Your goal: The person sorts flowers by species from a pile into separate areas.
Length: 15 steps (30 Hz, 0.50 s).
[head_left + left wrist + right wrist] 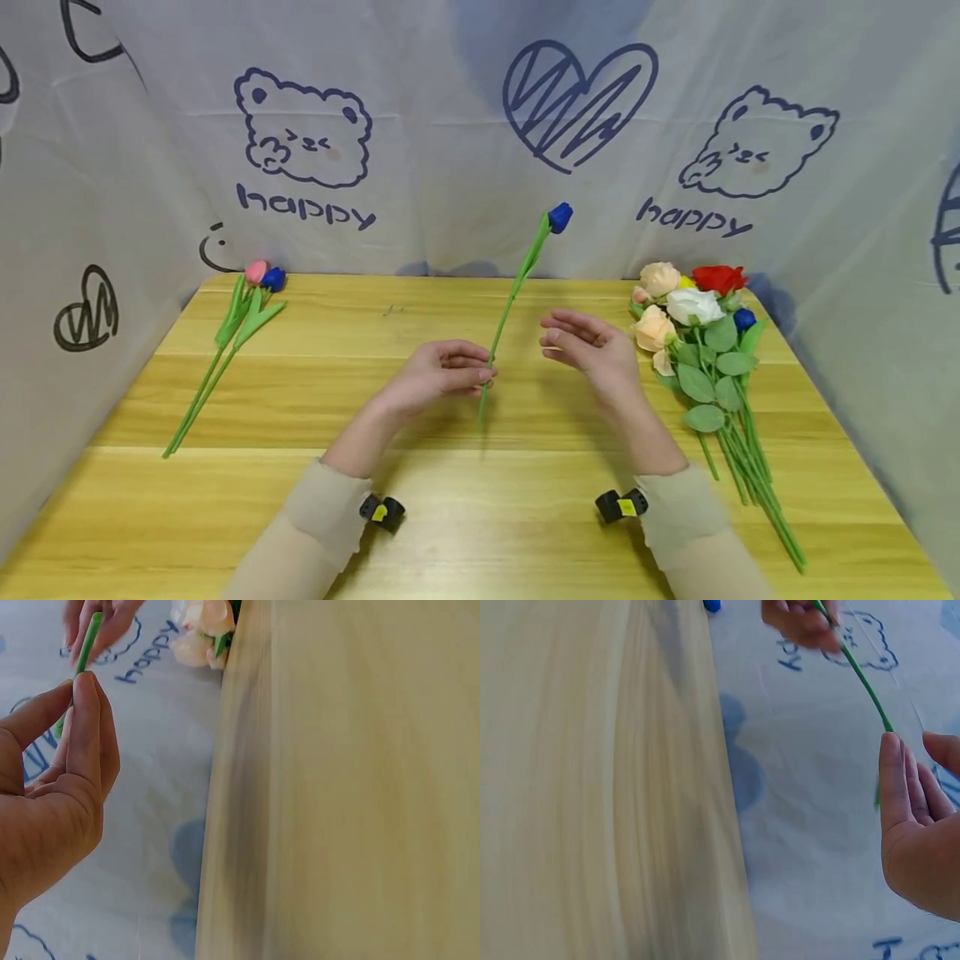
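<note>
A blue artificial tulip (559, 218) stands tilted above the middle of the table, its head up and to the right. My left hand (447, 371) pinches its green stem low down between thumb and fingertips. The left wrist view shows the stem (88, 643) between that thumb and forefinger. To the right of the flower my right hand (592, 346) hovers with fingers extended and thumb apart, off the stem in the head view. In the right wrist view this right hand (911, 795) overlaps part of the stem (866, 686).
Two tulips, one pink (256, 272) and one blue (273, 279), lie at the table's left. At the right lies a bunch with a red rose (718, 279), a white rose (693, 306), peach roses (653, 328) and other flowers. A printed cloth (442, 167) hangs behind the wooden table (480, 533).
</note>
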{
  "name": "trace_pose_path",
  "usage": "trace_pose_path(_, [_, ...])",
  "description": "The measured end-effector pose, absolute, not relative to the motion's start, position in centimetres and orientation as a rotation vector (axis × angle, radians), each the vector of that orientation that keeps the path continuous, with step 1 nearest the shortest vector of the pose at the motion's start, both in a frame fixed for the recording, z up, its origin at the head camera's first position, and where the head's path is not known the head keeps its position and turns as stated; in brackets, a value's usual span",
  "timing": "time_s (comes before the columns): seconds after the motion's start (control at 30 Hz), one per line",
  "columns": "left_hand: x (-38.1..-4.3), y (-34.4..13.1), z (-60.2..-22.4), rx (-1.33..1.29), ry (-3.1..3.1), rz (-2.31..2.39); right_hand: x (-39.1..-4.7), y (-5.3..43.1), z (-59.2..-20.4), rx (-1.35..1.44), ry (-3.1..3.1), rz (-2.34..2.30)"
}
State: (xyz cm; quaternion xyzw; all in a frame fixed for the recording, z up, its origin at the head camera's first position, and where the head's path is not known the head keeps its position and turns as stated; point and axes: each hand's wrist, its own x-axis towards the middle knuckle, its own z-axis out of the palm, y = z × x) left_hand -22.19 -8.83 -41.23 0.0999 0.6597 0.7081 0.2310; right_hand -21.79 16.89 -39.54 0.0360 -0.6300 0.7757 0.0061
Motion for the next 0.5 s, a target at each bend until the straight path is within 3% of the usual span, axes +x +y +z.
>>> trace_pose_path(0.5, [-21.8, -19.3, -41.4, 0.177, 2.025, 1.91, -19.9, 26.4, -39.2, -0.077, -1.911, 2.338])
